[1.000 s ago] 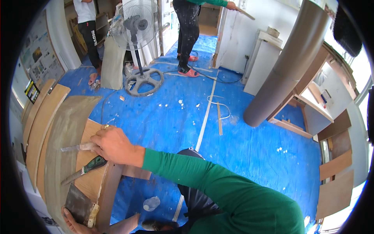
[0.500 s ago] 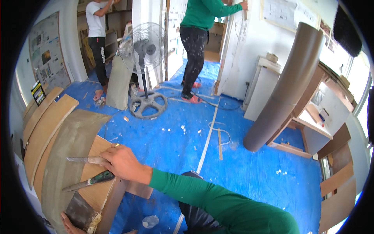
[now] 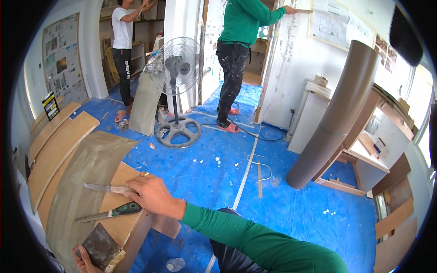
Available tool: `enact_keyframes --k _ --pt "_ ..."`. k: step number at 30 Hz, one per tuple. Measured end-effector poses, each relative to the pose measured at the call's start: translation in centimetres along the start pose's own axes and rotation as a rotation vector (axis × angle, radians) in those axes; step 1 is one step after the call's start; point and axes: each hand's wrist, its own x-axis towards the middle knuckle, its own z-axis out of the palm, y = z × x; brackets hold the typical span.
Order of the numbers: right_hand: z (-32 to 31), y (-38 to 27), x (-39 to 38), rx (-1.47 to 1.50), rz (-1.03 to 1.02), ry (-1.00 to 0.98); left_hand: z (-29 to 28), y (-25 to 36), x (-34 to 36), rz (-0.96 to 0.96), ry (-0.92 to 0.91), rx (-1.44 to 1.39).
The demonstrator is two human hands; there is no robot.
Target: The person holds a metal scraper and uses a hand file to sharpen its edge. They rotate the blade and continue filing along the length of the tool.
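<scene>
My right hand [image 3: 152, 193] is closed round the wooden handle of a narrow flat-bladed chisel [image 3: 99, 187], whose blade points left over a greyish-brown sheet [image 3: 75, 182]. Just below it, a tool with a green-and-black handle and a long flat blade [image 3: 109, 212] lies across the sheet and a wooden board [image 3: 125, 179]. At the lower left, my left hand [image 3: 83, 261] has its fingers bent against the edge of a dark, square flat blade [image 3: 98, 245] with a pale wooden strip along one side. Part of that hand is cut off by the frame.
Blue sheeting [image 3: 218, 182] covers the floor, with white scraps on it. A standing fan [image 3: 177, 68] is ahead; a brown roll [image 3: 337, 113] leans by an open cabinet [image 3: 364, 150]. A person in green [image 3: 243, 22] and a person in white [image 3: 122, 27] stand further off.
The whole scene has shifted slightly down and right in view. More of my left hand's fingers shows. The person in green now holds a thin tool level against the wall.
</scene>
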Motion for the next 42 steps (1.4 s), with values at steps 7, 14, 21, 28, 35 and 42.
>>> enact_keyframes --k 7,14,21,28,35,42 --pt "-0.1 0.6 -0.5 -0.011 -0.004 0.011 0.3 -0.4 -0.5 -0.045 -0.011 -0.096" --pt "-0.3 1.0 0.1 -0.014 -0.033 0.036 -1.0 -4.2 0.0 0.115 -0.123 0.184" --pt "1.6 1.0 -0.3 -0.112 -0.011 -0.062 0.7 2.0 -1.3 -0.125 -0.009 -0.282" --pt "0.2 -1.9 0.5 -0.046 0.047 0.007 0.6 3.4 -1.3 -0.137 -0.054 -0.537" --pt "0.6 -0.9 0.3 -0.062 0.038 -0.011 0.8 3.4 -1.2 -0.185 -0.055 -0.611" --pt "0.1 -1.3 0.4 -0.098 0.011 -0.071 1.0 2.4 -0.9 -0.175 -0.137 -0.559"
